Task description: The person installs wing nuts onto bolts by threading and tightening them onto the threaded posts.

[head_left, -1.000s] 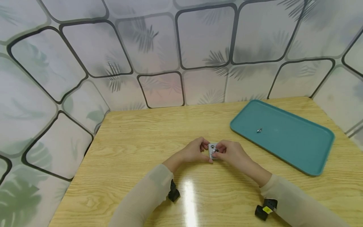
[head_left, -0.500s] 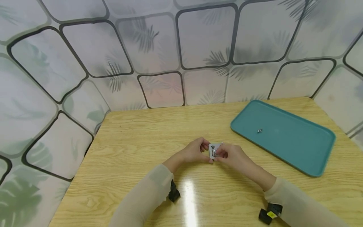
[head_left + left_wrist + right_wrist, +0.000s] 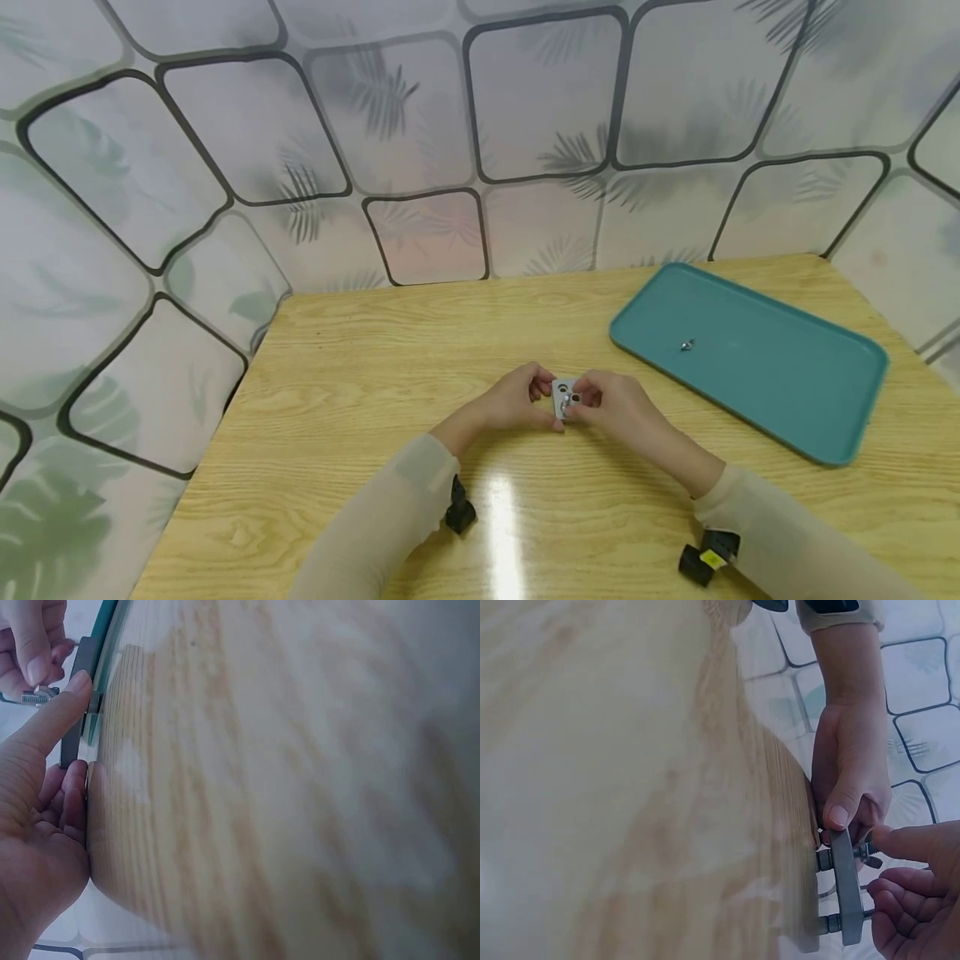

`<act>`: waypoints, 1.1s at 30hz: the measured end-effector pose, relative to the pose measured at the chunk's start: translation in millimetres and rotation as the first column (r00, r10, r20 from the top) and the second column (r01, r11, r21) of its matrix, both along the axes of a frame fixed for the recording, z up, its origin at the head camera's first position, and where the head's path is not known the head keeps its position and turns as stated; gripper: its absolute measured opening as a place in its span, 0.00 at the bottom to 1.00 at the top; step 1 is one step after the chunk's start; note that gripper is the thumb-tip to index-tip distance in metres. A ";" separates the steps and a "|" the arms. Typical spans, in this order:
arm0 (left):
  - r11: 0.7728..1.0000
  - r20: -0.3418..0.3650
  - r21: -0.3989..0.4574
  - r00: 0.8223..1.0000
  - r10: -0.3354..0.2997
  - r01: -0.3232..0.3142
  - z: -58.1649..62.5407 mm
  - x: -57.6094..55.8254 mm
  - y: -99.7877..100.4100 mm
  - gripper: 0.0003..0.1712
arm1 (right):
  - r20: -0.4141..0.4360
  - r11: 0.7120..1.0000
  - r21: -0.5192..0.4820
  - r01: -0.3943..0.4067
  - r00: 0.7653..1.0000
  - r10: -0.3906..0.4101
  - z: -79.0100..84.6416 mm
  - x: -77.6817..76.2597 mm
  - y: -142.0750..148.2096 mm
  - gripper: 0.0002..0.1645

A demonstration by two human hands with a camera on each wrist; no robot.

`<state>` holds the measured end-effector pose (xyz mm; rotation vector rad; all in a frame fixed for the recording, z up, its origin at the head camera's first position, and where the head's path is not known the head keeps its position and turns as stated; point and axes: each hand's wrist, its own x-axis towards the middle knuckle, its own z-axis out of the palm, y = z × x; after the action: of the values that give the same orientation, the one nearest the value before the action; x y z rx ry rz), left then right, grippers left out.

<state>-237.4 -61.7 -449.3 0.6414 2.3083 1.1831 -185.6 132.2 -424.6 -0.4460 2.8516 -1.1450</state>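
A small grey metal plate [image 3: 561,392] with round holes lies on the table, with bolts [image 3: 824,860] passing through it. My left hand [image 3: 517,398] grips the plate's left edge; in the left wrist view its thumb [image 3: 56,712] presses along the plate's face. On one threaded bolt end sits a silver wing nut [image 3: 868,853]. My right hand [image 3: 621,406] pinches at this wing nut with thumb and index finger, its other fingers curled in. The right fingers hide part of the plate in the head view.
A teal tray [image 3: 780,367] lies at the right of the wooden table [image 3: 390,350], with a small shiny metal piece [image 3: 687,345] on it. Patterned fabric walls [image 3: 427,237] stand behind and at the sides. Dark cameras are strapped to both wrists.
My right hand dipped and twisted at the wing nut half a second ago, and is now turned back up, showing more of the plate. The left hand has stayed in place.
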 end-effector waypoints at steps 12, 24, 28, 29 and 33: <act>1.000 -0.005 0.003 1.000 -0.003 0.003 -2.1 -0.1 0.3 0.35 | 0.027 1.000 0.027 -0.008 1.000 0.007 -1.0 -2.3 -2.1 0.09; 1.000 -0.014 0.001 1.000 0.000 0.000 -2.3 -1.7 0.2 0.35 | -0.018 0.999 0.001 -0.053 0.998 0.053 -0.9 7.2 -0.1 0.06; 1.000 -0.001 0.007 1.000 -0.001 0.001 -1.6 -0.9 0.2 0.35 | -0.024 0.999 0.000 -0.038 0.999 0.038 -1.6 5.8 1.0 0.06; 1.000 0.000 0.006 1.000 -0.002 0.002 -1.7 -0.8 0.3 0.35 | -0.023 1.000 -0.001 -0.032 0.999 0.032 -1.7 5.4 1.4 0.07; 1.000 -0.007 0.004 1.000 -0.005 0.005 -2.7 -0.9 0.0 0.35 | -0.011 1.000 0.000 -0.011 1.000 0.011 -2.1 3.3 1.8 0.13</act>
<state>-238.3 -61.6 -452.0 0.6533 2.3095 1.1857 -182.4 134.0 -426.7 -0.4697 2.8546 -1.1448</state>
